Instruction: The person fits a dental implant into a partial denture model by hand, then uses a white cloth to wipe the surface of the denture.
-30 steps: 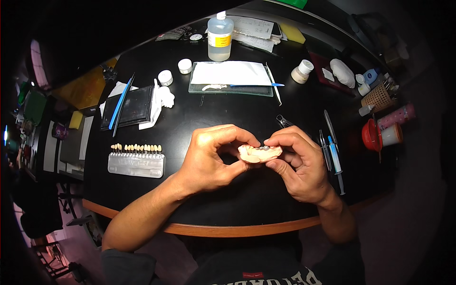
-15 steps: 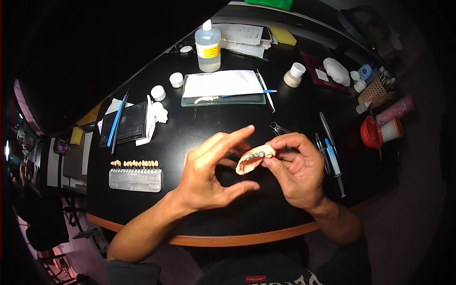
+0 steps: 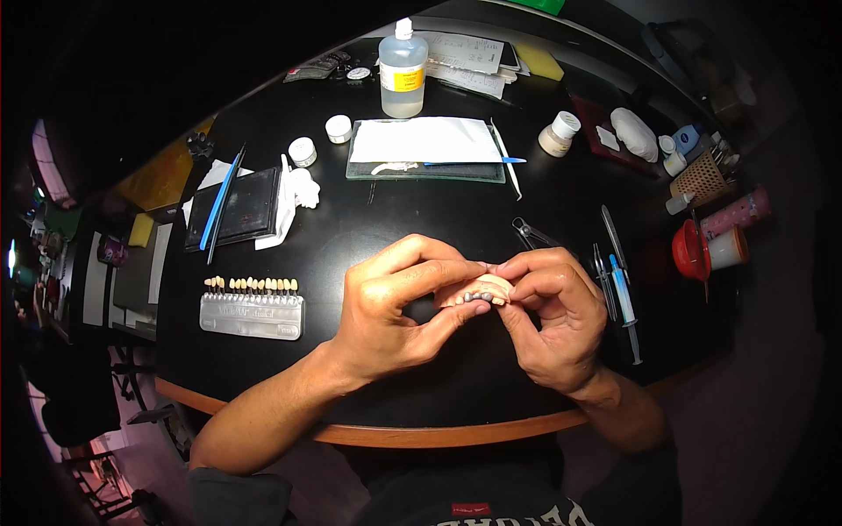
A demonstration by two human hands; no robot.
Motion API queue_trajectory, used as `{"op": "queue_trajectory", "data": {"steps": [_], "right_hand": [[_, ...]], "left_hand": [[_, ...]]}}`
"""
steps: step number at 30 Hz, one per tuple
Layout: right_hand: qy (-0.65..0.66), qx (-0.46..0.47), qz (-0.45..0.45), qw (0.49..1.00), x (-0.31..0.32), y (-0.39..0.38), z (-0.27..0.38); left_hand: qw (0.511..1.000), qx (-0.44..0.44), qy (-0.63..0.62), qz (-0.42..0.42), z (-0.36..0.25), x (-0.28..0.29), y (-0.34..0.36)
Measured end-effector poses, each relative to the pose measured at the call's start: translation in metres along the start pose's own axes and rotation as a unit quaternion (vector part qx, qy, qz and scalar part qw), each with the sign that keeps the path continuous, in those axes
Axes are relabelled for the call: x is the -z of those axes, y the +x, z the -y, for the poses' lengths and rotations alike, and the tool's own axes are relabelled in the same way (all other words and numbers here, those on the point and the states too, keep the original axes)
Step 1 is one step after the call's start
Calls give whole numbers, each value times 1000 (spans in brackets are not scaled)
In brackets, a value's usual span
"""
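A peach-coloured dental cast is held between both hands above the table's front half. Several grey metal crowns sit in a row along its tooth edge, which faces me. My left hand is closed on the cast's left side, its thumb tip at the metal crowns and its fingers over the top. My right hand pinches the right end between thumb and fingers. The fingers hide parts of the cast.
A tooth shade guide lies at left, near a black case with blue-handled tools. Behind the hands are a glass slab with white paper and a clear bottle. A syringe and tweezers lie at right.
My left hand has closed from an open spread onto the cast. The cast has turned, with its crowns now lower and facing me. The whole view has shifted slightly.
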State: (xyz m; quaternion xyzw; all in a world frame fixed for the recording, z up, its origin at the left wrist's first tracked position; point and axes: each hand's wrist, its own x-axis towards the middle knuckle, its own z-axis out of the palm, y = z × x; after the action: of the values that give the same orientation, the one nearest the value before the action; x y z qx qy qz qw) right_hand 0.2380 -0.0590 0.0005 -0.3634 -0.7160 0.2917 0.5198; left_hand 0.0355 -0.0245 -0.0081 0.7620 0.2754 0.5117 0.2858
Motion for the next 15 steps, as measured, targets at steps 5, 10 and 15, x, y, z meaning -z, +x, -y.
{"op": "queue_trajectory", "data": {"steps": [5,10,15], "right_hand": [[-23,24,-1,999,1,2,0],[-63,40,82,994,14,5,6],[184,-160,73,967,12,1,8]], "left_hand": [[1000,14,-28,2,-3,-2,3],[999,4,-39,18,3,1,4],[991,-40,-74,101,13,10,5]]}}
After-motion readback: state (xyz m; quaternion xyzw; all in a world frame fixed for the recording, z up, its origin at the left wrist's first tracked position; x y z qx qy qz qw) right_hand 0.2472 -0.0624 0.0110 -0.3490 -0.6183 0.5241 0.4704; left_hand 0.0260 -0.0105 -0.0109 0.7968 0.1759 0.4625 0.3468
